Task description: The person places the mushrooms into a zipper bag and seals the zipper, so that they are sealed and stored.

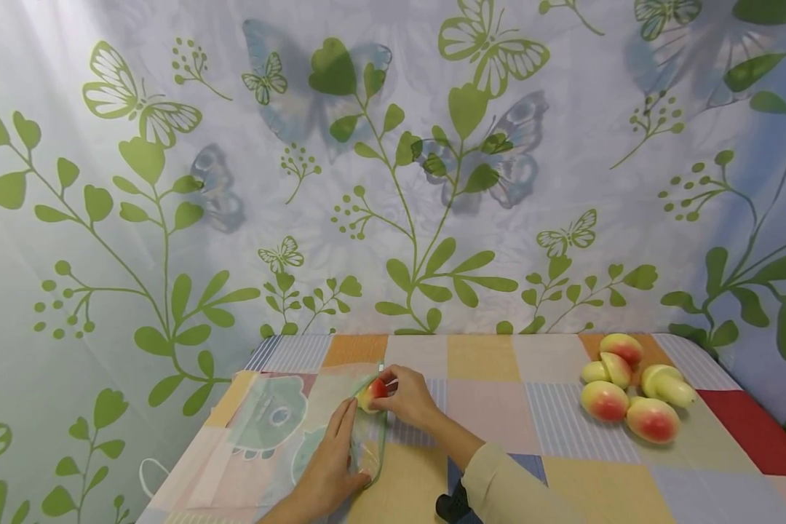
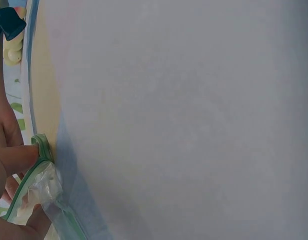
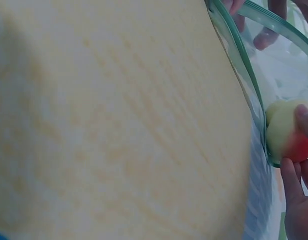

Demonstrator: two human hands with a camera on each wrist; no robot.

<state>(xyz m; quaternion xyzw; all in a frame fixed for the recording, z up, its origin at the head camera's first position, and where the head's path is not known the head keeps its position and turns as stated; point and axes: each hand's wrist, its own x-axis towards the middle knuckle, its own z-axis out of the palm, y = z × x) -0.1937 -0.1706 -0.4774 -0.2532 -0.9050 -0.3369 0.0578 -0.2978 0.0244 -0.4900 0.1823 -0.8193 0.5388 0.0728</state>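
A clear zip bag (image 1: pixel 370 457) with a green-edged mouth and a printed cartoon figure lies on the table, its mouth parted toward the right. My left hand (image 1: pixel 330 460) holds the mouth; in the left wrist view, the left hand's thumb and fingers (image 2: pixel 18 159) are at the green rim. Between the right hand's thumb and fingers is a yellow fruit with a red blush (image 1: pixel 375 393). That right hand (image 1: pixel 407 397) stands at the far end of the bag mouth. In the right wrist view the fruit (image 3: pixel 282 131) sits within the green rim, partly covered by fingers.
Several similar yellow-and-red fruits (image 1: pixel 653 420) lie grouped at the table's back right. A patchwork cloth (image 1: pixel 491 415) covers the table. Behind it hangs a curtain (image 1: pixel 393 218) printed with leaves and butterflies. A white cable loop (image 1: pixel 145 477) shows beyond the left edge.
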